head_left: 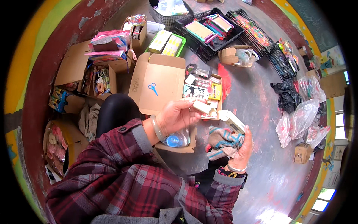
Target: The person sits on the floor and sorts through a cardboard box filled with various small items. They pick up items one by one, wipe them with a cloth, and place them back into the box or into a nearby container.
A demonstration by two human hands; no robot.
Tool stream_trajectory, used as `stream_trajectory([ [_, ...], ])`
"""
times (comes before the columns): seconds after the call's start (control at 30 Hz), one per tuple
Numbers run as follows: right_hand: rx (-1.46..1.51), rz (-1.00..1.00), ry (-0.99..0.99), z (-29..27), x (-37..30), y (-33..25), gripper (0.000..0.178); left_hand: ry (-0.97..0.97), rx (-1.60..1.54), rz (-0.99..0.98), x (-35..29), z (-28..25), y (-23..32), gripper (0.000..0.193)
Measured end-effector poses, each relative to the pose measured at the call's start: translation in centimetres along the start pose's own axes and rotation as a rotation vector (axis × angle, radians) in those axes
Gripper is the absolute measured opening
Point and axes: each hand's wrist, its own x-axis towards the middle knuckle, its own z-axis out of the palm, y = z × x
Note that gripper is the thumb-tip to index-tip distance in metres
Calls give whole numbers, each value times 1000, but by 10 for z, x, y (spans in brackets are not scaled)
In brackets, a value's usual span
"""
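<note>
My left hand [178, 118] is closed, its thumb and fingers pinching a small cream-coloured block-like piece [203, 108] whose exact kind I cannot make out. In my right hand [241, 150] are a slim white carton [233, 122], its end flap open toward the left hand, and a bunched beige cloth [222, 141] with blue stripes. Beneath both hands stands an open cardboard box [175, 71] packed with small goods, including a yellow packet [215, 91]. Blue scissors [153, 89] lie on its raised flap.
Cartons of craft goods [102, 80] crowd the left wall. Black plastic crates [204, 50] stand at the far side, one holding coloured frames. Plastic bags [304, 115] and a black bag [286, 96] lie at right. A blue round item [174, 140] sits in a carton below my left wrist.
</note>
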Motion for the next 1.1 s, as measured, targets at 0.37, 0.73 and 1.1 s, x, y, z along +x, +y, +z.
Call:
stream_trajectory([
  [0.37, 56, 13, 41, 4, 2, 6, 35, -16, -197, -67, 3, -9, -5, 44],
  [0.73, 51, 35, 54, 3, 2, 8, 34, 99, 189, 239, 3, 21, 5, 31],
  [1.1, 37, 37, 48, 3, 4, 11, 32, -63, 251, 182, -1, 19, -5, 53],
])
